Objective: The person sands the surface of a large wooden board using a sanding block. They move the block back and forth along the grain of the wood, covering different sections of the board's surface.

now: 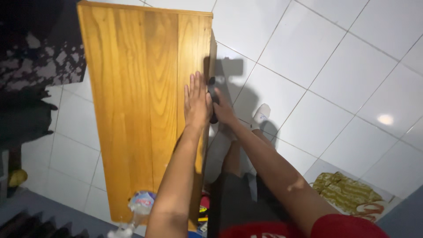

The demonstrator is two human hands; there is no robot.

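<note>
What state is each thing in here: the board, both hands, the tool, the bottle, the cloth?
Wooden board: lying flat above the tiled floor.
Left hand: open, palm flat on the board near its right edge.
Right hand: closed on a dark tool at the board's edge.
Plastic bottle: on the board's near end.
Yellow cloth: crumpled on the floor.

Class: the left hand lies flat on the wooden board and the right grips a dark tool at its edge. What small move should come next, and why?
Probably press the left hand down harder on the board, since the right hand already has the dark tool against its edge.
</note>
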